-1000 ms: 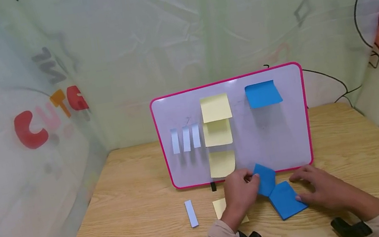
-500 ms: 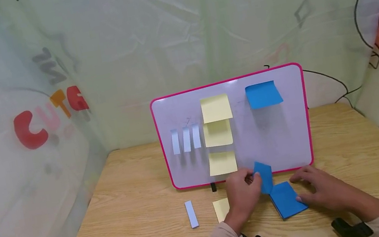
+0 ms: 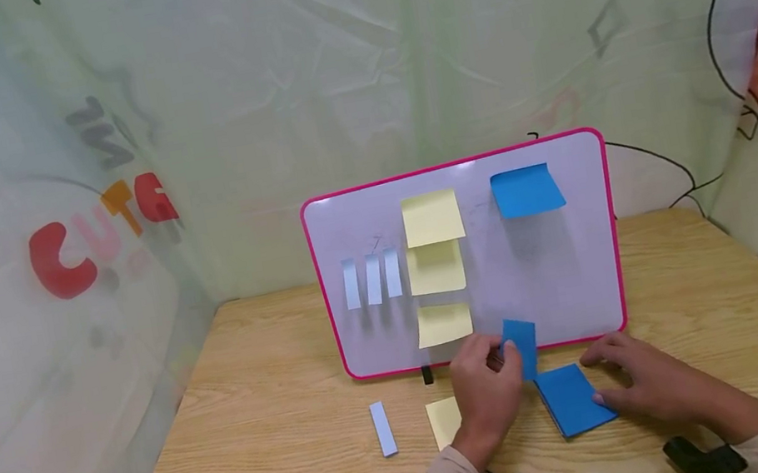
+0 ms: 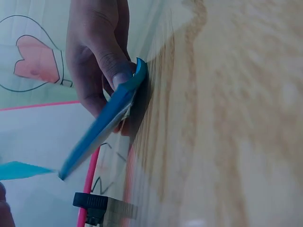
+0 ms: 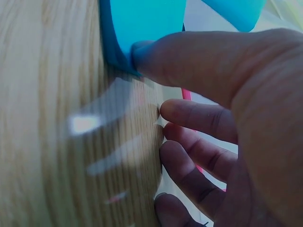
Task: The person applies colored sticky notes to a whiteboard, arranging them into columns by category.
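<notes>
My left hand (image 3: 486, 395) pinches a single blue sticky note (image 3: 522, 346) between thumb and fingers, in front of the whiteboard's lower edge. Right of it, a blue sticky note pad (image 3: 574, 401) lies on the table. The thumb of my right hand (image 3: 640, 376) presses the pad's right corner, while its other fingers rest loosely apart on the table. In the right wrist view the thumb lies on the pad's edge (image 5: 147, 23), and the fingers touch only the wood. The left wrist view shows a gap between the loose note (image 4: 23, 170) and the pad.
A pink-framed whiteboard (image 3: 510, 289) stands behind, bearing three pale blue strips (image 3: 373, 280), three yellow notes (image 3: 431, 217) and one blue note (image 3: 527, 191). A pale blue strip pad (image 3: 383, 428) and a yellow pad (image 3: 445, 421), partly hidden by my left hand, lie on the table.
My left hand has shifted slightly, and its blue note has come up and away from the pad, so the two no longer touch. The right hand stays put.
</notes>
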